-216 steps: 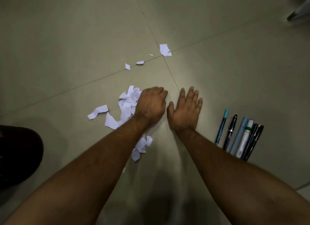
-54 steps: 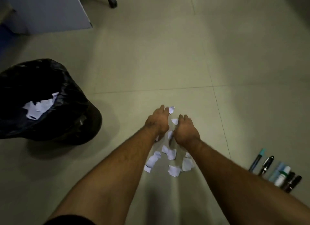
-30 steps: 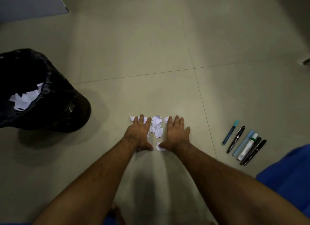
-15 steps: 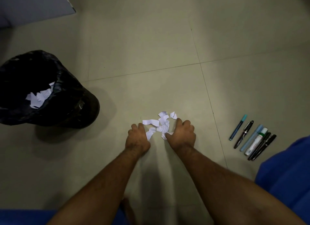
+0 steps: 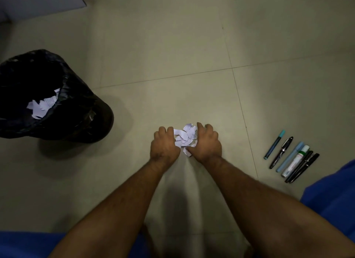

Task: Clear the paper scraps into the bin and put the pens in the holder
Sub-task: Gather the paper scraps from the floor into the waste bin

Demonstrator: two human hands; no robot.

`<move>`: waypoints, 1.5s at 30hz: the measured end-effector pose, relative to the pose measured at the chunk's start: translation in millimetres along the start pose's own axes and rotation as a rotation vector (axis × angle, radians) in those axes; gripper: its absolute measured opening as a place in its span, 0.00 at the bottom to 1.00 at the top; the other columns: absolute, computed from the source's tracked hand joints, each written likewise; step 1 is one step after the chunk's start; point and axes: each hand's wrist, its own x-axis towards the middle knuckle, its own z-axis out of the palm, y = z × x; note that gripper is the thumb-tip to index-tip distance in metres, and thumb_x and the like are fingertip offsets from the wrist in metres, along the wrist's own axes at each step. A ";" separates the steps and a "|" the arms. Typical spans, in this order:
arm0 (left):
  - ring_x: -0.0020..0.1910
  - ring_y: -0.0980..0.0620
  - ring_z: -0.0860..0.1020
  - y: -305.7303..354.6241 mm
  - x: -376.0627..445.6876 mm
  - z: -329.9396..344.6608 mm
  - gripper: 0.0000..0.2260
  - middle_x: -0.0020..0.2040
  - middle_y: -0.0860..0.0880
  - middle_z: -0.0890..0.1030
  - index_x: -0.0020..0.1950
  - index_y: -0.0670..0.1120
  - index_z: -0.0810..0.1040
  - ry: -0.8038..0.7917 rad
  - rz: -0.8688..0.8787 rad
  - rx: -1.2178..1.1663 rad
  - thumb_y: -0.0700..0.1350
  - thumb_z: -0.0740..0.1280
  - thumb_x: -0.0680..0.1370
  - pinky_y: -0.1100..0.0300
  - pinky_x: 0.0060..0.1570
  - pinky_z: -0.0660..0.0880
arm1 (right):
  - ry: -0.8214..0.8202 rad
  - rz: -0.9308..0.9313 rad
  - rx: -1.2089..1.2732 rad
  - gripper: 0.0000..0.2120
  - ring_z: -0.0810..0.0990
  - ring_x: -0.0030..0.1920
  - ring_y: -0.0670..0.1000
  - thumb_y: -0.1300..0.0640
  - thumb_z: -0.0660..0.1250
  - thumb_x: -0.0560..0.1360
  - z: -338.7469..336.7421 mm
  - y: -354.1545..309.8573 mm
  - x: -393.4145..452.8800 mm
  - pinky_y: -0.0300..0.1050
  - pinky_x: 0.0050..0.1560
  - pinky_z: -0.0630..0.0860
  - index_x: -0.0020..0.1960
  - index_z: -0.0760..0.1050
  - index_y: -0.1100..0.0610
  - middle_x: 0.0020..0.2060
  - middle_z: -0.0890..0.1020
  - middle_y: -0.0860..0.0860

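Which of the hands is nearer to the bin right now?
Left. The left hand is on the bin's side of the paper scraps; the right hand is beyond them.

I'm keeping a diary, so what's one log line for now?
left hand + right hand: cupping white paper scraps | black-lined bin: holds scraps | pens: on floor

The paper scraps (image 5: pixel 186 137) between the hands carry rows of small print, too fine to read; the scraps in the bin (image 5: pixel 43 107) show faint lines, also illegible; the white marker (image 5: pixel 294 161) bears an unreadable label.
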 end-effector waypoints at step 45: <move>0.43 0.47 0.82 6.2 9.1 -51.7 0.06 0.43 0.45 0.86 0.44 0.44 0.86 0.120 -0.330 -0.728 0.44 0.69 0.74 0.61 0.40 0.74 | -0.049 0.294 0.844 0.10 0.84 0.38 0.53 0.49 0.75 0.72 -15.2 -69.0 18.2 0.47 0.44 0.83 0.42 0.83 0.55 0.39 0.86 0.51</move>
